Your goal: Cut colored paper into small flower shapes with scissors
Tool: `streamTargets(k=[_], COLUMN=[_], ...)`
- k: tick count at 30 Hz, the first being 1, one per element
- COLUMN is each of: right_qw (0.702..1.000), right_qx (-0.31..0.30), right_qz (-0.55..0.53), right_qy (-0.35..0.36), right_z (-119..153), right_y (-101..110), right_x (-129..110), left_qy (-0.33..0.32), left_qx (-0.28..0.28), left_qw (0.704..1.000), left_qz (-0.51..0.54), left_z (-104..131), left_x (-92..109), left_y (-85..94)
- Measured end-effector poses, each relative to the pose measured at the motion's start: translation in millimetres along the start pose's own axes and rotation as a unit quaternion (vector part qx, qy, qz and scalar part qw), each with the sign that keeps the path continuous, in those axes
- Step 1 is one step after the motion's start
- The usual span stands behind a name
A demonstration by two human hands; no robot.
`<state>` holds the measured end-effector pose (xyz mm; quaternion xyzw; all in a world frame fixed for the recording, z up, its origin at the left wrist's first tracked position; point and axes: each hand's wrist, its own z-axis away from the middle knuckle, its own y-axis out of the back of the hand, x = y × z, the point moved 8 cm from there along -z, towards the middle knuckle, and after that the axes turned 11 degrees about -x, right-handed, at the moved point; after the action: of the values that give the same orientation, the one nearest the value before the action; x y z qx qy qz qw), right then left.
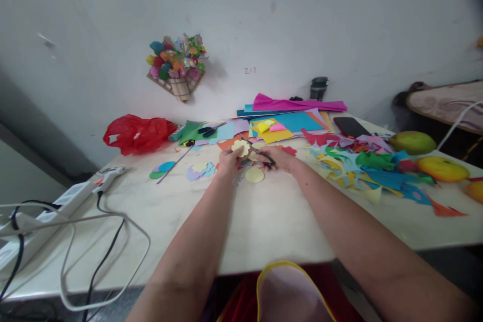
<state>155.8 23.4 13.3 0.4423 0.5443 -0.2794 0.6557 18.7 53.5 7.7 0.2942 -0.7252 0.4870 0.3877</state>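
Note:
Over the middle of the table, my left hand (229,160) is closed on a pale yellow paper flower (240,148) with a scalloped edge. My right hand (277,157) grips dark-handled scissors (268,160), whose blades point left and reach the flower's right side. Whether the blades are cutting paper I cannot tell. Just below the hands lies a pale yellow paper circle (254,175). Left of my left hand rest several lilac and blue scalloped paper pieces (202,171). A blue paper circle (166,166) overlaps a green one farther left.
Coloured paper sheets (298,123) and a second pair of scissors (209,131) lie at the back, near a red plastic bag (138,133). Paper scraps (373,171), a phone (350,127) and a mango (443,168) are on the right. Cables and a power strip (66,201) occupy the left.

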Motion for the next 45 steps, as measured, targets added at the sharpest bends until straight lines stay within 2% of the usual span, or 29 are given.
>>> streamTargets(k=[17, 29, 45], right_qw=[1.000, 0.999, 0.997], right_qx=[-0.005, 0.010, -0.007], right_qz=[0.014, -0.045, -0.077], right_qy=[-0.002, -0.002, 0.002], right_z=[-1.5, 3.3, -2.4], right_y=[1.6, -2.1, 0.7], right_x=[2.1, -6.1, 0.6], left_qy=[0.002, -0.003, 0.001], left_qx=[-0.011, -0.015, -0.009], left_qw=[1.000, 1.000, 1.000], left_qz=[0.009, 0.011, 0.003], left_z=[0.0, -0.2, 0.2], left_x=[-0.6, 0.2, 0.9], left_y=[-1.5, -2.0, -1.2])
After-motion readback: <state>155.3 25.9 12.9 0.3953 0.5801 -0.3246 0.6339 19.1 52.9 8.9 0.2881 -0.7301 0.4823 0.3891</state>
